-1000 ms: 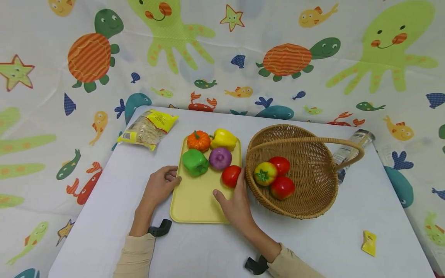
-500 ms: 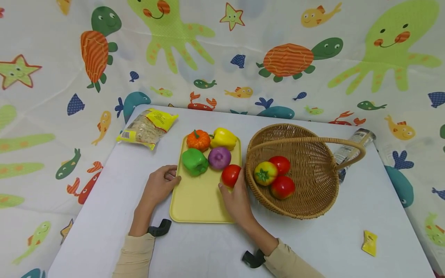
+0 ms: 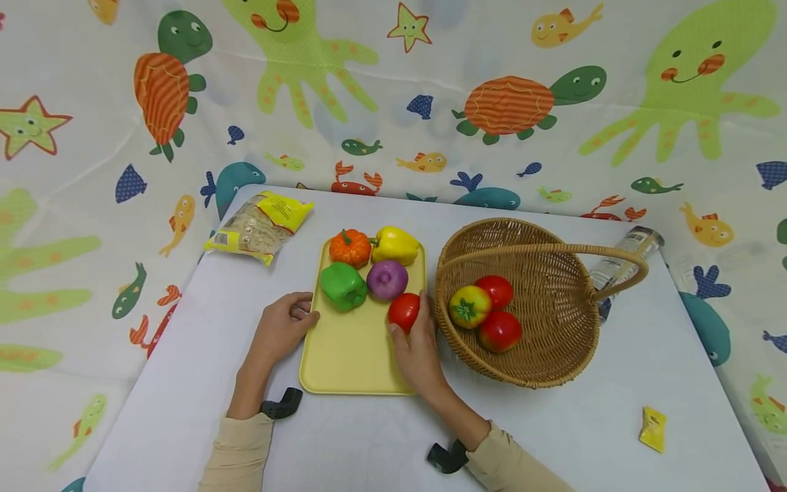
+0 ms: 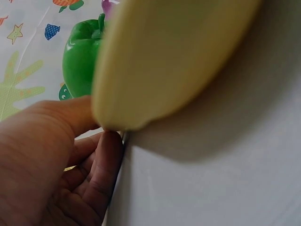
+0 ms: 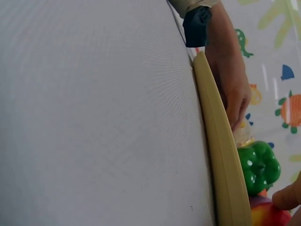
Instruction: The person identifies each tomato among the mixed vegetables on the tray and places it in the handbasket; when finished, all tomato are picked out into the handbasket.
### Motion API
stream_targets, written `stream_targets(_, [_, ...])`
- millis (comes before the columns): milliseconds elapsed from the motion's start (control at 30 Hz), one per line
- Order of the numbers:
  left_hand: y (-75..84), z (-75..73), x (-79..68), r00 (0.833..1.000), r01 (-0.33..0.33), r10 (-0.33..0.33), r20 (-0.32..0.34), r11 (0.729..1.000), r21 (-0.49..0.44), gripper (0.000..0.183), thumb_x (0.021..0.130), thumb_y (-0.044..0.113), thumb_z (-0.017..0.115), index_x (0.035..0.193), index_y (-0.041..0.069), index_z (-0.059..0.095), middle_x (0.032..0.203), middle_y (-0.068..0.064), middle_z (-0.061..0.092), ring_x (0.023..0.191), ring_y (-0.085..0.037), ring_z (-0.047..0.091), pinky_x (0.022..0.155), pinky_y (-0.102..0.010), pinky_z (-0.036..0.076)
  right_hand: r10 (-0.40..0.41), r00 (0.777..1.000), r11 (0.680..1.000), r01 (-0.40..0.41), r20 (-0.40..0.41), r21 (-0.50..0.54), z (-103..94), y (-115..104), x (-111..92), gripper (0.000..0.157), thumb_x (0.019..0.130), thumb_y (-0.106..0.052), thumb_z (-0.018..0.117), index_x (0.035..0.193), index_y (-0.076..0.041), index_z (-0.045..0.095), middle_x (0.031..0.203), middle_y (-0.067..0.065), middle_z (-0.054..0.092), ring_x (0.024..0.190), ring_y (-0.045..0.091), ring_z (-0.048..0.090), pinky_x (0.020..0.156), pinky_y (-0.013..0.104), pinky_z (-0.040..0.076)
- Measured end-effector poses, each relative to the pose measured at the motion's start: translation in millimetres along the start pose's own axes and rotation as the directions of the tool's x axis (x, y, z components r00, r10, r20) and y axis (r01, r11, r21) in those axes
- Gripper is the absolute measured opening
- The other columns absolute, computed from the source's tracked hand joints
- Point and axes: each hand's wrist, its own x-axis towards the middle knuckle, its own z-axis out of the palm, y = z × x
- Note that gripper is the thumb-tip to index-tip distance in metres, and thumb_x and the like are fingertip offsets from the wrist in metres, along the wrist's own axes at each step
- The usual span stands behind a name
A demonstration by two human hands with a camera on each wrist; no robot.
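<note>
On the yellow tray (image 3: 353, 362), my right hand (image 3: 421, 348) holds a red toy tomato (image 3: 404, 311), thumb on its near side and fingers along its right. The right wrist view shows the thumb (image 5: 288, 194) against the red and yellow tomato (image 5: 270, 215). My left hand (image 3: 281, 330) grips the tray's left edge; in the left wrist view the thumb meets the rim, with the other fingers (image 4: 101, 174) curled below. A green bell pepper (image 3: 343, 287), purple onion (image 3: 387, 280), orange pumpkin (image 3: 350, 248) and yellow bell pepper (image 3: 395, 246) occupy the tray's far half.
Right of the tray, a tilted wicker basket (image 3: 553, 328) holds three red or yellow-green tomatoes (image 3: 500, 332). Behind its handle lies a clear container (image 3: 633, 249). A yellow-and-clear bag (image 3: 261, 225) lies at the back left, a small yellow packet (image 3: 653, 429) at the front right.
My right hand's thumb has closed in on the red tomato, and the tomato has shifted slightly left. My left hand has stayed at the tray's edge.
</note>
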Motion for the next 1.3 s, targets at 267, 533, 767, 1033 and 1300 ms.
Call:
stream_targets(267, [1.8, -1.2, 0.4, 1.000, 0.001, -0.001, 0.006, 1.000, 0.009, 0.044, 0.092, 0.021, 0.068, 0.130, 0.001, 0.060, 0.102, -0.008, 0.063, 0.087, -0.020, 0.060, 0.075, -0.036, 0.049, -0.009, 1.000, 1.000, 0.009, -0.004, -0.002, -1.5, -1, -2, 0.079, 0.094, -0.006, 0.065, 0.156, -0.001, 0.016, 0.157, 0.020, 0.022, 0.140, 0.035, 0.029, 0.110, 0.053, 0.027])
stream_targets(533, [2.0, -1.9, -0.3, 1.000, -0.004, 0.004, 0.003, 1.000, 0.001, 0.045, 0.091, 0.022, 0.068, 0.129, 0.000, 0.060, 0.101, -0.008, 0.064, 0.086, -0.020, 0.061, 0.074, -0.037, 0.049, -0.047, 0.999, 0.999, 0.047, 0.017, 0.001, -3.8, -2, -6, 0.078, 0.093, -0.005, 0.067, 0.155, 0.001, 0.019, 0.156, 0.020, 0.023, 0.140, 0.035, 0.030, 0.110, 0.052, 0.028])
stream_targets(767, [2.9, -1.3, -1.6, 1.000, -0.004, 0.004, 0.006, 1.000, -0.002, 0.044, 0.092, 0.022, 0.067, 0.130, 0.001, 0.060, 0.100, -0.007, 0.063, 0.086, -0.019, 0.060, 0.074, -0.037, 0.049, -0.101, 0.994, 0.995, 0.101, 0.044, -0.009, -5.8, -4, -9, 0.075, 0.092, -0.005, 0.068, 0.152, 0.002, 0.023, 0.153, 0.019, 0.025, 0.136, 0.035, 0.035, 0.108, 0.052, 0.031])
stream_targets(1033, [1.6, -1.3, -1.1, 1.000, -0.014, 0.014, 0.001, 1.000, -0.002, 0.043, 0.092, 0.021, 0.068, 0.129, 0.000, 0.060, 0.100, -0.008, 0.064, 0.086, -0.019, 0.061, 0.074, -0.035, 0.048, -0.078, 0.995, 0.997, 0.079, 0.061, -0.008, -8.8, -7, -13, 0.075, 0.092, -0.008, 0.069, 0.152, 0.000, 0.025, 0.154, 0.016, 0.025, 0.134, 0.033, 0.038, 0.107, 0.051, 0.033])
stream_targets(1300, [0.1, -0.3, -1.1, 0.999, -0.029, 0.029, -0.017, 1.000, 0.003, 0.042, 0.091, 0.020, 0.069, 0.128, 0.001, 0.061, 0.099, -0.007, 0.064, 0.085, -0.018, 0.062, 0.073, -0.035, 0.048, -0.081, 0.991, 0.997, 0.078, 0.108, 0.030, -11.7, -14, -18, 0.075, 0.087, -0.010, 0.076, 0.148, 0.000, 0.033, 0.145, 0.013, 0.035, 0.126, 0.032, 0.047, 0.100, 0.051, 0.041])
